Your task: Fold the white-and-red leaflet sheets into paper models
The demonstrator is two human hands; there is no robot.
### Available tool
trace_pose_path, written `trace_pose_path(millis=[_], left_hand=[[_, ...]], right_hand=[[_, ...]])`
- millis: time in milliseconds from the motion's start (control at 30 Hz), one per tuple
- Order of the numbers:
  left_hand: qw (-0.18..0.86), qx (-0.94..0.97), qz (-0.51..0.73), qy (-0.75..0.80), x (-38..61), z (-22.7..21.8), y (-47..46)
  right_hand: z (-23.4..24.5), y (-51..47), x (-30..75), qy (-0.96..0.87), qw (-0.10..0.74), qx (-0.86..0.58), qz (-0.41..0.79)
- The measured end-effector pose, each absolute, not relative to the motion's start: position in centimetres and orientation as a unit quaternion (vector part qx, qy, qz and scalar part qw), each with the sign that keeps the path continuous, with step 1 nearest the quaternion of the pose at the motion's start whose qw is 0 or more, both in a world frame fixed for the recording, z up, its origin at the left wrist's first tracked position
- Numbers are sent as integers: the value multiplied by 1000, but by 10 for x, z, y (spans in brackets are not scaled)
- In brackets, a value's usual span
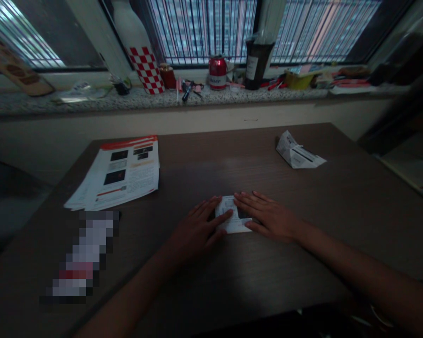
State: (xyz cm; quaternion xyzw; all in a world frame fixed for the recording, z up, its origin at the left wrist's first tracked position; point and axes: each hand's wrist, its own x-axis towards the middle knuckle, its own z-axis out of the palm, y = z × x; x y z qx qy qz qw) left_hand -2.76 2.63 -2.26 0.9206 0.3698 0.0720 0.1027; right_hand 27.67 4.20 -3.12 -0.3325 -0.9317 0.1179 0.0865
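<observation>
A small folded sheet of printed paper (pixel 229 221) lies flat on the brown table (pixel 204 164) in front of me. My left hand (pixel 206 223) rests on its left side with the fingers stretched out, one finger reaching onto the print. Over the right side of the paper lies my right hand (pixel 266 213), flat, its fingers extended and its thumb near the lower right edge. Both hands cover parts of the sheet, so its full outline is hidden.
Several printed sheets (pixel 127 176) lie in a stack at the table's left. Below them is a blurred-out rectangular object (pixel 84 253). A folded paper shape (pixel 298 155) stands at the back right. The windowsill holds a red can (pixel 217 72), a dark bottle (pixel 257 63) and a checkered vase (pixel 146 70).
</observation>
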Motion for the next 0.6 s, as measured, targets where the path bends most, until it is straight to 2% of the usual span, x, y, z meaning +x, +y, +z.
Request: trace_pose_path(millis=[300,600], left_hand=[[104,915,88,379,-26,-24,24],[98,911,106,386,-24,-24,23]], right_hand=[[-36,34,269,-893,107,-432,67],[-33,36,267,-883,129,-443,89]])
